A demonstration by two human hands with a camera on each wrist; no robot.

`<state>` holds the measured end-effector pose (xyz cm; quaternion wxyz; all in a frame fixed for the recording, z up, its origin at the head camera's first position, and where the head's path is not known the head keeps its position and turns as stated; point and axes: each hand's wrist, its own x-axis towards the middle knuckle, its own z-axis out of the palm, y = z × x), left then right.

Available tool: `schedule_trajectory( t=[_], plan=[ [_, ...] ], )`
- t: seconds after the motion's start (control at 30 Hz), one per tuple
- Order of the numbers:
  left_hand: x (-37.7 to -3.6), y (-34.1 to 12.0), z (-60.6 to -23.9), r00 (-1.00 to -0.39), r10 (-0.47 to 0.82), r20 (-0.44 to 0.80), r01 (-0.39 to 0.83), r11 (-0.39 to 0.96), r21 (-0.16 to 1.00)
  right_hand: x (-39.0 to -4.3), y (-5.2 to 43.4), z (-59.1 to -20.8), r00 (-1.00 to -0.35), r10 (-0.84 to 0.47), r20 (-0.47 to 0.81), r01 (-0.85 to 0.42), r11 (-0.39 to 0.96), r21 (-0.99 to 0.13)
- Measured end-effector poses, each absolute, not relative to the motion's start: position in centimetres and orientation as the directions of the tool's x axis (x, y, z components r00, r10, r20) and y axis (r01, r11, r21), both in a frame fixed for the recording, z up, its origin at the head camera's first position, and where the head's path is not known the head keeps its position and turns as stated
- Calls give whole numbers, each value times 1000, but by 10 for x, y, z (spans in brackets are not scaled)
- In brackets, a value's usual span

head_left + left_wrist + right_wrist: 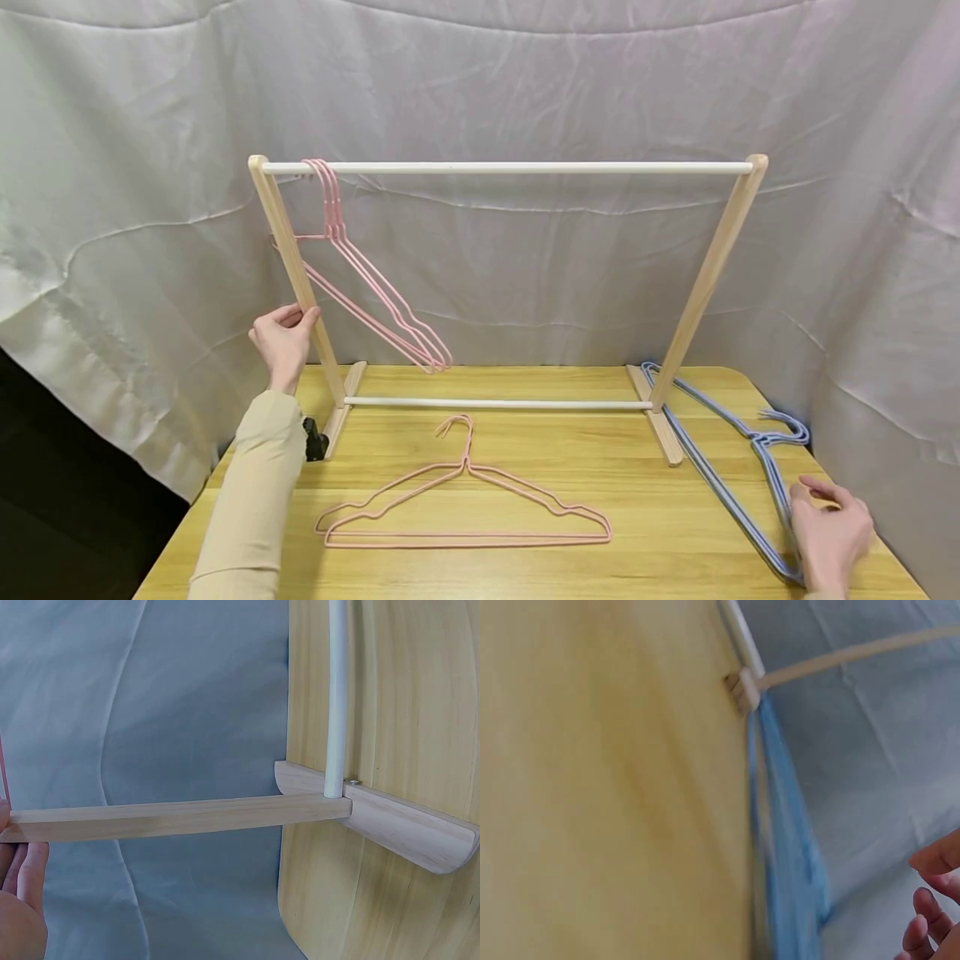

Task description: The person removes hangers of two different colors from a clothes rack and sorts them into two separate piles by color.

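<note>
**Hands at both ends of the hanger rack**

The left hand [283, 337] grips the slanted left leg of the pale wooden clothes rack [296, 267], fingers curled round the post about halfway up. The right hand [828, 533] rests on the stack of thin blue wire hangers [738, 500] lying on the yellow wooden table [525, 467] at its right edge, just beside the rack's right foot; its fingers curl loosely over the lower end of the stack, though whether they actually pinch a wire I cannot tell.

The blue hangers look light, stiff but springy, and smooth-coated, so likely to slide and tangle with each other; the straight bottom bar or the neck under the hook seems the surest place to hold one.

The head view alone shows the whole layout: three pink wire hangers [375, 292] hooked on the white top rail [510, 167], and more pink hangers [465, 508] flat on the table. The left wrist view shows the leg's joint with the foot [390, 817] up close. The right wrist view is blurred, giving only a blue smear [787, 847] and fingertips [930, 915].
</note>
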<state>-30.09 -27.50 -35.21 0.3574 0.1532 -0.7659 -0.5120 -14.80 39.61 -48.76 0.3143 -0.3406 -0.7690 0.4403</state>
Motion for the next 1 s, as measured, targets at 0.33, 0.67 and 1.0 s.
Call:
schedule_trajectory(
  t=[0.33,0.67,1.0],
  plan=[
    [-300,-275,-352,-708,-597,378,120,425,897,-204,302,-428,-741,423,521,-161,641,-750],
    [-301,-276,-351,-711,-595,375,108,435,894,-253,141,-347,-853,-186,487,-507,513,-693],
    [-301,-276,-353,-702,-591,398,135,437,889,-281,21,-284,-854,-413,317,-438,241,-866]
  ],
)
